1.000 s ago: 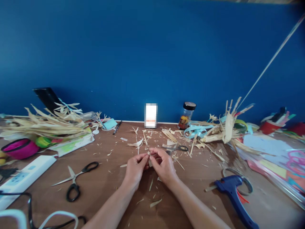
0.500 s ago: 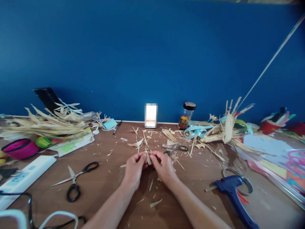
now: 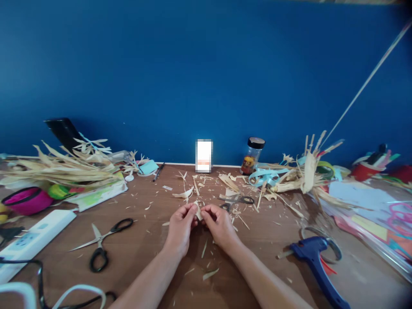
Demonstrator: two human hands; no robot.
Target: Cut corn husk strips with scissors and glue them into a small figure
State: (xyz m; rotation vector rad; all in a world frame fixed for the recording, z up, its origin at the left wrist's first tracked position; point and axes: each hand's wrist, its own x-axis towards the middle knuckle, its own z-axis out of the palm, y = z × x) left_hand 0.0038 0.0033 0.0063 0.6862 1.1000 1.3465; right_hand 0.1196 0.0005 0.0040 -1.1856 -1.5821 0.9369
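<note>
Between my two hands, near the middle of the table, is a small piece of dried corn husk (image 3: 198,212). My left hand (image 3: 182,225) pinches it between thumb and forefinger from the left. From the other side my right hand (image 3: 220,225) grips its right edge, fingers curled and thumb bent inward. The fingers partly cover the piece. Just beyond my right hand lies a small pair of dark-handled scissors (image 3: 247,200) among pale husk scraps (image 3: 229,183).
Open black-handled scissors (image 3: 99,240) lie at left beside a white power strip (image 3: 38,240). A blue glue gun (image 3: 310,249) rests at right, near a tape roll (image 3: 334,253). A husk pile (image 3: 71,169) and a black-lidded jar (image 3: 252,156) stand further back.
The husk piece has turned and tilted slightly between my fingers. My left hand has shifted a little leftward, and my right fingers have moved slightly on the piece.
</note>
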